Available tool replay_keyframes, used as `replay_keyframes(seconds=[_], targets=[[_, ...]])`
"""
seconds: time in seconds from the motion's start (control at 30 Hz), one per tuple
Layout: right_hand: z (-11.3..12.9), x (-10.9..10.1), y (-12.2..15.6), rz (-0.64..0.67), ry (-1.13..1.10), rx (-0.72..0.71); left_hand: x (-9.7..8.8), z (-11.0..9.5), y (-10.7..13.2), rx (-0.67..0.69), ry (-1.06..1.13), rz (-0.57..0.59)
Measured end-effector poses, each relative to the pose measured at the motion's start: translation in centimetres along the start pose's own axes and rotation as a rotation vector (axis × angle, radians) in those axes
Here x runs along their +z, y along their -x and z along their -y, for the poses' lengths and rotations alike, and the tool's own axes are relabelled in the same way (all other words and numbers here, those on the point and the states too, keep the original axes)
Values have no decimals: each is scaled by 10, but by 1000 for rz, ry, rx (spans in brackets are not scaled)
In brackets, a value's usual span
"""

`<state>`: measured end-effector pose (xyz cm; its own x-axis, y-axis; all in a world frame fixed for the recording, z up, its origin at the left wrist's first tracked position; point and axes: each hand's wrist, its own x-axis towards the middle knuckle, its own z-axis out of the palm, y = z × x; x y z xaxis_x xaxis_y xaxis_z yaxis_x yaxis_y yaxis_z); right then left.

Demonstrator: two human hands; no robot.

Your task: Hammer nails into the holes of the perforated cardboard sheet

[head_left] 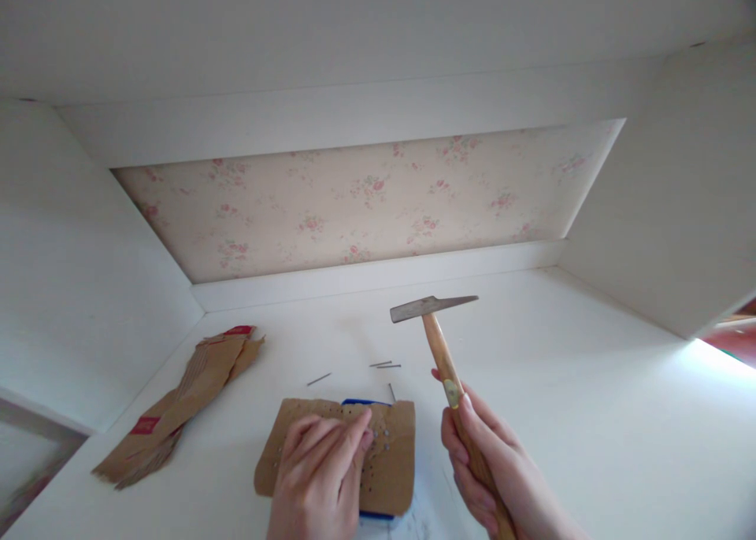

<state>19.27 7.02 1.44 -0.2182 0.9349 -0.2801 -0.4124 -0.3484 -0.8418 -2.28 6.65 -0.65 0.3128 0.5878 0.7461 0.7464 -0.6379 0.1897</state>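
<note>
The right hand [487, 457] has its fingers wrapped around the wooden handle of a cross-peen hammer [439, 347], whose handle runs from about five o'clock up to eleven, its steel head at roughly one o'clock from the left fingertips. The left hand [322, 469] is the nearer to the punctured cardboard [398, 461] on the desk [567, 398], resting over it with fingers bunched near its middle; whether they pinch anything I cannot tell, since the hand hides the tips. Two loose nails [388, 366] lie between twelve and one o'clock from those fingers, nearly along three-to-nine.
</note>
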Motion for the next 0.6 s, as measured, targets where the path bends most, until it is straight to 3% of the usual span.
replay_keyframes(seconds=[0.13, 0.4, 0.6], targets=[[1, 2, 0, -11, 11, -8, -1, 1, 3, 19, -16, 60], [-2, 1, -3, 21, 63, 3, 0, -3, 2, 60, -35, 71], [-3, -2, 6, -4, 226, 19, 9, -8, 5, -72, -4, -1]])
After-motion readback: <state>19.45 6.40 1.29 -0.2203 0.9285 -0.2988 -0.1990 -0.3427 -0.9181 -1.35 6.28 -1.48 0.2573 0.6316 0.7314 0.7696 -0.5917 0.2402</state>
